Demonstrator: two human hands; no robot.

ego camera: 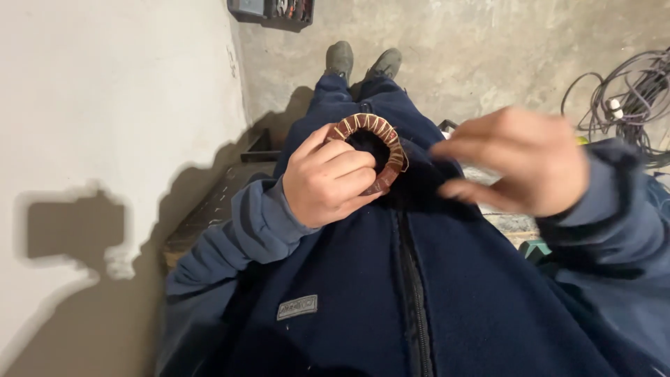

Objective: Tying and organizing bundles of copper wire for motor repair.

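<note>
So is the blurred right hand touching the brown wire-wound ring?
Apart. The head view shows the right hand clear of the brown ring, dark jacket showing between them.

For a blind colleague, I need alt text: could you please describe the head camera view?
Seen from above, a person's left hand grips a ring-shaped coil wound with copper-coloured wire, while the blurred right hand hovers beside it. The person wears a dark blue fleece jacket and stands on a concrete floor, with a tangle of cables at right.
</note>
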